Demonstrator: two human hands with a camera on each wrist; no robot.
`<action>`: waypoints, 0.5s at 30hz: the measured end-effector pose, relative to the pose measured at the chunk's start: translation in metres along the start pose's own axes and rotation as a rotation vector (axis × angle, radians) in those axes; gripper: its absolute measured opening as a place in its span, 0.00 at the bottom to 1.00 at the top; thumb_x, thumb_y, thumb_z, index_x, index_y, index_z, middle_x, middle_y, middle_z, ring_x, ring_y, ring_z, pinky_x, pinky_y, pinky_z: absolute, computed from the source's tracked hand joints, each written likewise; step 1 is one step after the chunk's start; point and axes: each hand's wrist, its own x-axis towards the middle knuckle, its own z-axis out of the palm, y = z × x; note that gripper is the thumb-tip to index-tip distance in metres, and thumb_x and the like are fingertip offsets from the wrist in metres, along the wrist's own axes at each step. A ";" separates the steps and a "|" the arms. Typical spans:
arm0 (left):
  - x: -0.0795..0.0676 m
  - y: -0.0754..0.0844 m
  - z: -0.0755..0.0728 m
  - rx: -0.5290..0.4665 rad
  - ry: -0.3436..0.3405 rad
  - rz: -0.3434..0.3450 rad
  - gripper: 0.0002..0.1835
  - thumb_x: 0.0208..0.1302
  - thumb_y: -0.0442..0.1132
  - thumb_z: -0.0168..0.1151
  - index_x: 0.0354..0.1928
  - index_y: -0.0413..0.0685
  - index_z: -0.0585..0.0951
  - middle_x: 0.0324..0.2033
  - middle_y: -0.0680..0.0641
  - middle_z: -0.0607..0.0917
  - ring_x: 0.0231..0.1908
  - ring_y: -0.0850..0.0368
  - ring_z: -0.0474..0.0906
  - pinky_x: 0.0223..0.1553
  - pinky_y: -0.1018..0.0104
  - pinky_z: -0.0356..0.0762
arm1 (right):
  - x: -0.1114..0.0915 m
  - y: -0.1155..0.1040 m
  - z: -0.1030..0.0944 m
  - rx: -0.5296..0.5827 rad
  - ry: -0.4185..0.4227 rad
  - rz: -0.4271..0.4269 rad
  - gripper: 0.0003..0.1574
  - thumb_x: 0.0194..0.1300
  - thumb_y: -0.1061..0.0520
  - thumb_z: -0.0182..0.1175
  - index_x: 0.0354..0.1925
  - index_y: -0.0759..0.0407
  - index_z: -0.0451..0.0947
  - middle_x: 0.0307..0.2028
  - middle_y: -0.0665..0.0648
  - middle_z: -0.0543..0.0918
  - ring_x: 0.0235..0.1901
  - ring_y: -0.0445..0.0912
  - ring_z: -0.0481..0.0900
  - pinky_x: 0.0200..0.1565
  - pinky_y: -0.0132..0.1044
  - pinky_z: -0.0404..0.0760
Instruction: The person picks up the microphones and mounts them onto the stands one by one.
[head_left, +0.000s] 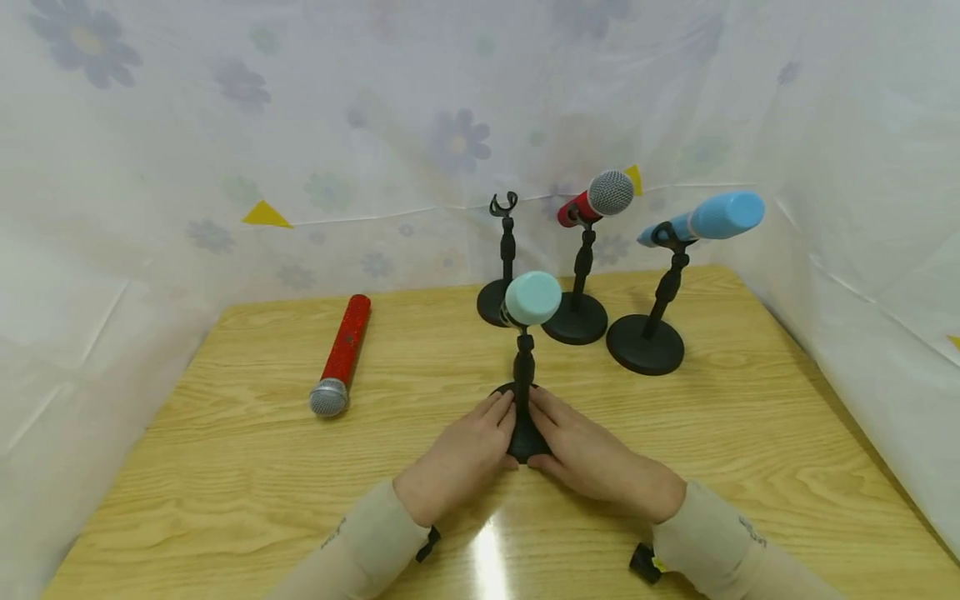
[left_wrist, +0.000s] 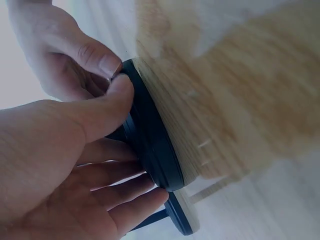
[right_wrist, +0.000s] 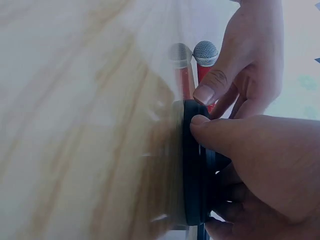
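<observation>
A black microphone stand (head_left: pixel 523 367) with a round base (left_wrist: pixel 152 135) stands upright at the middle of the table, a mint-green microphone (head_left: pixel 534 297) in its clip. From the left side my left hand (head_left: pixel 468 446) grips the base, thumb at the near edge and fingers along the side. My right hand (head_left: pixel 592 450) holds the same base from the right, its thumb (right_wrist: pixel 212 131) against the edge. Both thumbs come close together at the near rim. Part of the base is hidden beneath the hands.
Behind stand a bare-clipped stand (head_left: pixel 507 246), a stand with a red microphone (head_left: pixel 609 194) and another with a blue microphone (head_left: pixel 723 215). A red microphone with a silver head (head_left: pixel 330 397) lies on the wooden table (head_left: pixel 225 483) at left. A flowered white sheet (head_left: pixel 360 108) hangs behind.
</observation>
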 end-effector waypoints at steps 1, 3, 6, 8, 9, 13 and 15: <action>0.000 0.000 0.000 0.006 0.005 -0.002 0.40 0.67 0.57 0.62 0.71 0.35 0.68 0.70 0.37 0.72 0.71 0.46 0.70 0.70 0.63 0.72 | 0.000 0.000 0.000 0.000 0.000 -0.003 0.47 0.70 0.50 0.64 0.73 0.75 0.58 0.75 0.70 0.59 0.74 0.62 0.63 0.69 0.53 0.73; 0.000 0.000 0.001 0.018 0.010 -0.001 0.39 0.67 0.55 0.63 0.71 0.36 0.69 0.69 0.37 0.73 0.70 0.47 0.71 0.70 0.63 0.72 | 0.000 0.001 0.000 0.001 -0.001 -0.007 0.47 0.70 0.50 0.65 0.73 0.75 0.58 0.75 0.70 0.59 0.74 0.62 0.64 0.69 0.53 0.73; 0.001 -0.001 0.000 0.034 0.010 0.004 0.38 0.67 0.54 0.64 0.70 0.36 0.69 0.69 0.38 0.73 0.70 0.47 0.71 0.69 0.63 0.73 | 0.001 0.002 0.000 0.005 0.008 -0.018 0.46 0.69 0.50 0.66 0.73 0.73 0.59 0.75 0.70 0.60 0.73 0.61 0.66 0.68 0.52 0.75; 0.002 -0.002 0.000 0.041 0.011 0.009 0.38 0.66 0.55 0.64 0.70 0.36 0.70 0.69 0.38 0.73 0.70 0.48 0.71 0.69 0.63 0.73 | 0.001 0.004 0.000 0.002 0.018 -0.028 0.47 0.68 0.50 0.66 0.73 0.73 0.60 0.74 0.69 0.61 0.72 0.61 0.67 0.67 0.51 0.76; 0.002 -0.002 0.000 0.043 0.011 0.012 0.39 0.66 0.55 0.64 0.70 0.37 0.70 0.69 0.38 0.73 0.70 0.48 0.71 0.70 0.64 0.72 | 0.001 0.005 0.000 -0.002 0.026 -0.034 0.47 0.68 0.50 0.67 0.73 0.73 0.60 0.74 0.70 0.62 0.71 0.61 0.68 0.66 0.51 0.76; 0.007 -0.002 0.001 0.075 0.025 0.037 0.38 0.67 0.56 0.62 0.70 0.37 0.70 0.68 0.38 0.74 0.70 0.49 0.71 0.72 0.63 0.69 | 0.000 0.008 0.000 -0.017 0.059 -0.037 0.47 0.66 0.50 0.68 0.72 0.74 0.62 0.73 0.70 0.64 0.69 0.60 0.71 0.65 0.50 0.78; 0.010 -0.002 0.002 0.094 0.033 0.044 0.38 0.68 0.57 0.61 0.70 0.37 0.70 0.68 0.39 0.74 0.70 0.49 0.71 0.72 0.63 0.69 | -0.001 0.010 -0.001 -0.015 0.065 -0.027 0.47 0.66 0.51 0.69 0.71 0.74 0.62 0.72 0.70 0.64 0.69 0.61 0.72 0.64 0.51 0.78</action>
